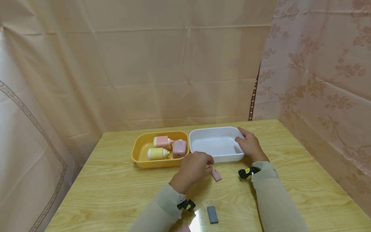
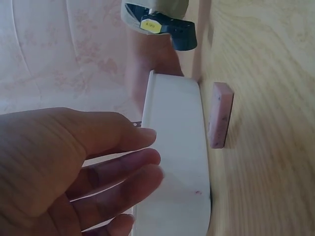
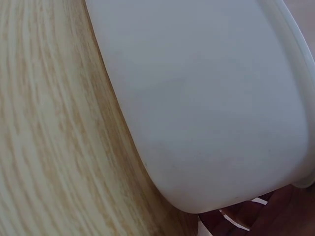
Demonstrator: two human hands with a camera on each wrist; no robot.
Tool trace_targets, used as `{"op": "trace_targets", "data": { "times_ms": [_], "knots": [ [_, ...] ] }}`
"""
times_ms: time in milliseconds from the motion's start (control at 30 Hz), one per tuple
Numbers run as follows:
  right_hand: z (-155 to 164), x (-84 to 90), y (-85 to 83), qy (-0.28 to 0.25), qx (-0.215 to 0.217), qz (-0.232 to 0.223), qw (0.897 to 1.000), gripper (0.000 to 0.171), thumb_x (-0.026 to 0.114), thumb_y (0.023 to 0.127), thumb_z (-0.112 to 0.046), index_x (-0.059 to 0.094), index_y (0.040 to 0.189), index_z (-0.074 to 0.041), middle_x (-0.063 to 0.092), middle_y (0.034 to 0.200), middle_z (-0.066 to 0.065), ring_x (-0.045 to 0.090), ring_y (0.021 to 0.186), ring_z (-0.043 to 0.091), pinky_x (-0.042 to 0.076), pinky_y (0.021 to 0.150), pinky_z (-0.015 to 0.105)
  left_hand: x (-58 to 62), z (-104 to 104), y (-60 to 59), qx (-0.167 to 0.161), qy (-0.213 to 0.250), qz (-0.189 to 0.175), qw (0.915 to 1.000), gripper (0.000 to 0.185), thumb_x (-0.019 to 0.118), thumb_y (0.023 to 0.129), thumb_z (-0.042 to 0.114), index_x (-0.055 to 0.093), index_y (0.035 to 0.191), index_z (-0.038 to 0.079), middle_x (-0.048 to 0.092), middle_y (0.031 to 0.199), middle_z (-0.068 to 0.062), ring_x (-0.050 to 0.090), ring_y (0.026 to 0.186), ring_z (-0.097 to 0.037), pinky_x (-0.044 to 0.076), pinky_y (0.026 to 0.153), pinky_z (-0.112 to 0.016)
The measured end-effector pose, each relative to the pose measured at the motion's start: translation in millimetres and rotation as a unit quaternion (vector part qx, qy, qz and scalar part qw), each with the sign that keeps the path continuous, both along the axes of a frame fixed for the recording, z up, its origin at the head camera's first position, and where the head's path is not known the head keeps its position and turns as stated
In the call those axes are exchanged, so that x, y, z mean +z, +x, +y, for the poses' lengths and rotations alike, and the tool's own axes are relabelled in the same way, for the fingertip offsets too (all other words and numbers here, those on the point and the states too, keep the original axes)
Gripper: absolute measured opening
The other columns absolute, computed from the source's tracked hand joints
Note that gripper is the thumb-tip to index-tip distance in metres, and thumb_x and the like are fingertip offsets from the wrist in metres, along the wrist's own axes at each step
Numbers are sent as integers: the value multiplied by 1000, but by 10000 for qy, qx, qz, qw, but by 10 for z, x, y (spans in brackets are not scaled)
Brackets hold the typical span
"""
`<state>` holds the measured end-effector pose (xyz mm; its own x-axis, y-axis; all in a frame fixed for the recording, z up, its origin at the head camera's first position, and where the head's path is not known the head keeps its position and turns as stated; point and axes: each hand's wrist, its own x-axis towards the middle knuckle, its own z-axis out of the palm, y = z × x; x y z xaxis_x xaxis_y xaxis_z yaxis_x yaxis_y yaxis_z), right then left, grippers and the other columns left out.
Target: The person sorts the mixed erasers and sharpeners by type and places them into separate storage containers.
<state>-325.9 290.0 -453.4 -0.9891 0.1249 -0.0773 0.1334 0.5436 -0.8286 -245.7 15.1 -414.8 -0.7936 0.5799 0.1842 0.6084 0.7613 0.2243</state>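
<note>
My left hand (image 1: 209, 165) hovers just above the table with loosely bent fingers (image 2: 140, 164) and holds nothing. A small pink block (image 1: 216, 175) lies flat on the wood just right of its fingertips; in the left wrist view the pink block (image 2: 219, 115) sits beside the white tray's wall (image 2: 177, 147). My right hand (image 1: 242, 139) grips the right end of the white tray (image 1: 203, 132), with its fingers curled over the rim into the bare inside. The right wrist view shows only the tray's outer wall (image 3: 206, 98) from close up.
A yellow tray (image 1: 138, 151) left of the white one holds a pink bottle (image 1: 162, 141), a yellow bottle (image 1: 157, 153) and a pink box (image 1: 179, 148). A grey block (image 1: 212, 214) lies near the table's front edge. Curtains close in the back and sides.
</note>
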Motion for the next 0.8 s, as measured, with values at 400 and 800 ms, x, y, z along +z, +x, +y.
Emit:
{"op": "trace_targets", "data": {
  "times_ms": [400,800],
  "knots": [
    [-1,-1,-12,38,0,-63,10000,67,49,105,-24,21,166,-17,25,170,18,31,153,44,30,119,63,-94,62,40,-127,-416,-169,9989,19,79,92,33,81,110,27,78,104,13,70,90,-10,55,68,-30],
    [4,-19,-25,122,-34,112,9999,67,50,104,-23,25,165,-13,28,169,18,29,154,44,27,121,62,-188,90,45,-601,-689,-139,9957,26,81,89,19,79,114,25,75,109,14,67,97,-6,56,76,-29]
  ]
}}
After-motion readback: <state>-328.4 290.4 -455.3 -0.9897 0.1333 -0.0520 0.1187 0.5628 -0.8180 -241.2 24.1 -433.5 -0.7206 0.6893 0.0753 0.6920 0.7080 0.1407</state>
